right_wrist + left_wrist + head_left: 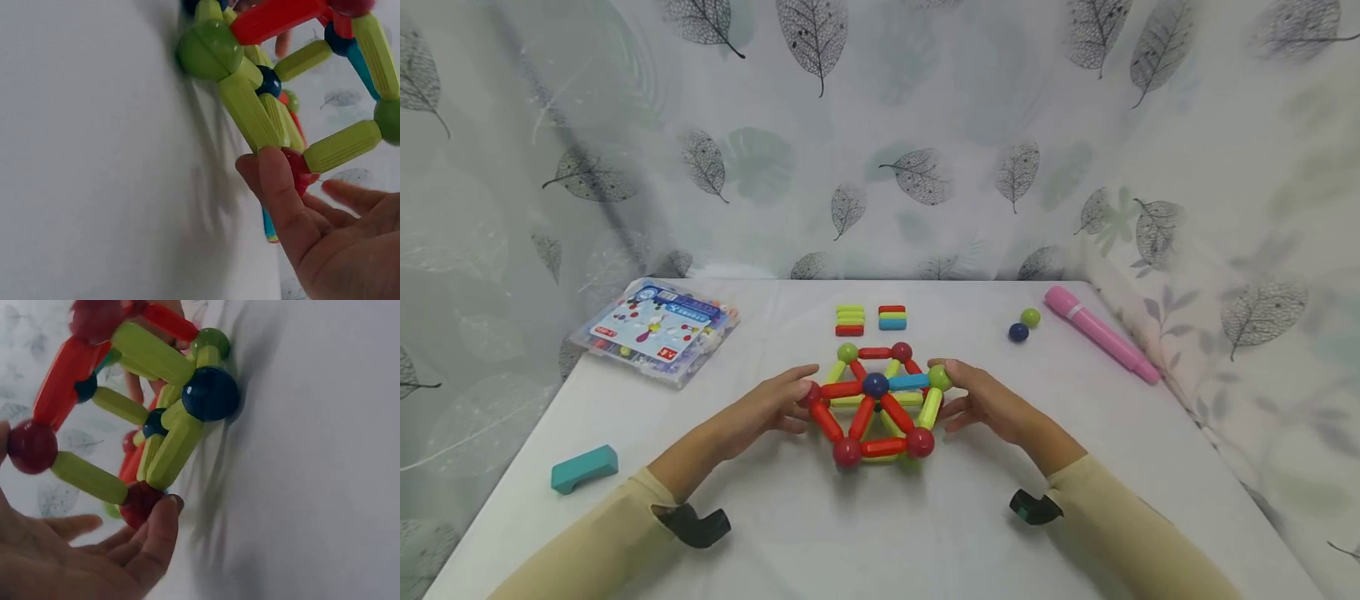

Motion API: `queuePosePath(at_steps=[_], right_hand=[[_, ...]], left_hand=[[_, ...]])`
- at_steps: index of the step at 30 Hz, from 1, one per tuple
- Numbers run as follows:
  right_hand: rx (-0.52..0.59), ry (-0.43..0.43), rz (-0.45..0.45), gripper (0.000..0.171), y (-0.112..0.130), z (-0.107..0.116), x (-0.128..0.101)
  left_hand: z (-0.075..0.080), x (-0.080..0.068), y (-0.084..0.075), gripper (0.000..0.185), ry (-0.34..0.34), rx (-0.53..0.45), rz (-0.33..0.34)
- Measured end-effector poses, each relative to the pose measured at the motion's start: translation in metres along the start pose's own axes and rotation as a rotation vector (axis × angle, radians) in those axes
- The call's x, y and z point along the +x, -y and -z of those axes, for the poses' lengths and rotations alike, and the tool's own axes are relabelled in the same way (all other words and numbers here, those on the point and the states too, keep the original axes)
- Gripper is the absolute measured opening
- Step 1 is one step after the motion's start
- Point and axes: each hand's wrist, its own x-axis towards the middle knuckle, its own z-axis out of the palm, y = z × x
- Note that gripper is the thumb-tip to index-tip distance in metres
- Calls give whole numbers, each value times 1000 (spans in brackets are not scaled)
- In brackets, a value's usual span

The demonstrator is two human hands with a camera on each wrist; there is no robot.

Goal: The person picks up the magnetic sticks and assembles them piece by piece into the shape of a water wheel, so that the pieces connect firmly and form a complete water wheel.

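Note:
A hexagonal structure of magnetic rods and balls (874, 450) is held between both hands over the middle of the table. Red rods, a blue rod and a dark blue center ball (876, 384) form its upper face; yellow-green rods lie below. From the left, my left hand (767, 404) grips it, fingertips at a lower red ball (141, 503) and thumb by an upper red ball (32, 447). My right hand (988, 402) grips the opposite side, near the green ball (940, 377), with fingers around a lower red ball (296, 170). Whether its underside touches the table is unclear.
Behind the structure lie two short stacks of rods (850, 320). A loose green ball (1030, 317) and a dark blue ball (1018, 332) sit near a pink marker (1101, 333). At left are a packaged toy box (658, 329) and a teal block (584, 468).

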Motion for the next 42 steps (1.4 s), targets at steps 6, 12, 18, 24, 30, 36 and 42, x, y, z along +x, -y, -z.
queuePosePath(at_steps=[6,12,18,24,30,36,42], right_hand=[[-162,16,263,72,-3,7,-16],[-244,54,402,101,-8,3,-31],[-320,55,456,102,-14,1,-36],[-368,-20,462,89,-16,-5,-36],[-482,-62,420,93,-20,-7,-39],[-489,-54,412,94,-24,-7,-40],[-488,-54,433,93,-24,-6,-38]], left_hand=[[-4,-11,-1,93,-19,224,-223],[-11,-21,9,111,-75,438,-478],[-12,-24,10,114,-74,506,-535],[-6,-22,12,107,-67,511,-529],[-10,-20,13,103,-67,544,-449],[-11,-21,12,104,-77,553,-448],[-11,-20,12,104,-59,533,-468]])
